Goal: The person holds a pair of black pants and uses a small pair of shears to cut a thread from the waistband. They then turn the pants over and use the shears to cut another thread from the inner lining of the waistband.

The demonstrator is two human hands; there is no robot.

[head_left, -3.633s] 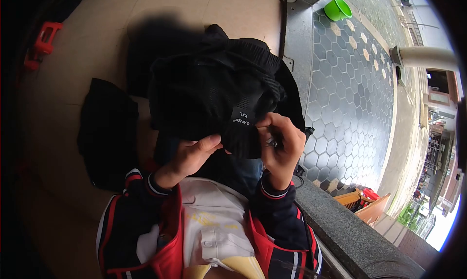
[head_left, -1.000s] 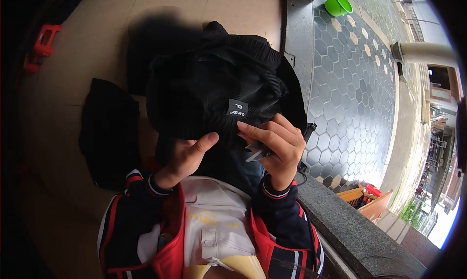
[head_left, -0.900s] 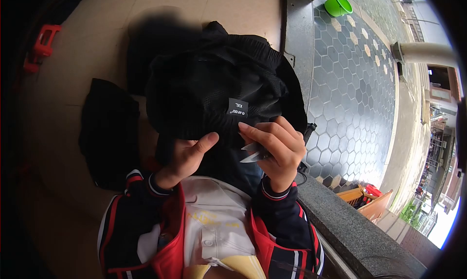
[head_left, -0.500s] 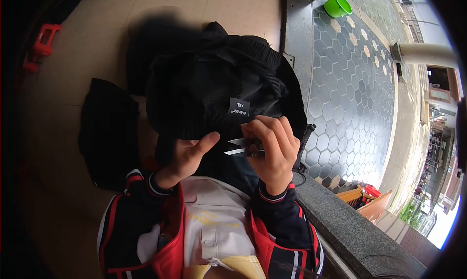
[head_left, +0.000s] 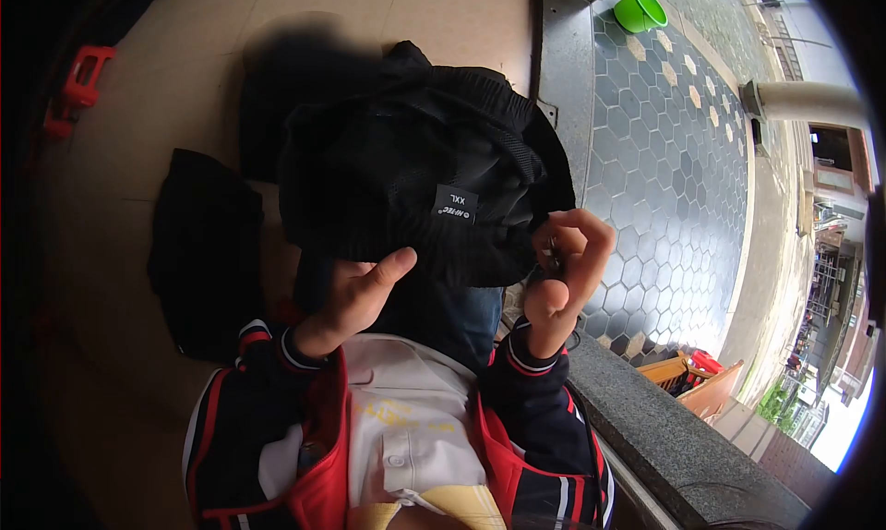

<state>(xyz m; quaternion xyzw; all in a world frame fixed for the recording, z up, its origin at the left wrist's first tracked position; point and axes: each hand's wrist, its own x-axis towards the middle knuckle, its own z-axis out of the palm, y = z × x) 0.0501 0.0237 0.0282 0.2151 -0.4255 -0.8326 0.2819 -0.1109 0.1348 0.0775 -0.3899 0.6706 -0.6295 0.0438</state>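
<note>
A black garment [head_left: 369, 188] with a ribbed elastic band lies bunched across my lap. Its label [head_left: 456, 203], reading HI-TEC XXL, faces up inside the opening. My left hand [head_left: 355, 304] is closed on the near edge of the band, thumb on top and the other fingers hidden beneath the cloth. At the band's right end, my right hand [head_left: 574, 267] is turned with its fingers curled round a pair of thread snips [head_left: 552, 250]. Only a small dark part of the snips shows; their blades are mostly hidden by the hand.
Another black piece of cloth [head_left: 203, 253] lies on the floor to the left. A red plastic stool [head_left: 85, 79] stands beyond it. To the right are a stone ledge [head_left: 664, 428], hexagonal paving [head_left: 655, 188] and a green bucket [head_left: 639, 10].
My right hand has moved right and turned over, away from the label, taking the snips with it; their blades were in plain view before. My left hand keeps its place.
</note>
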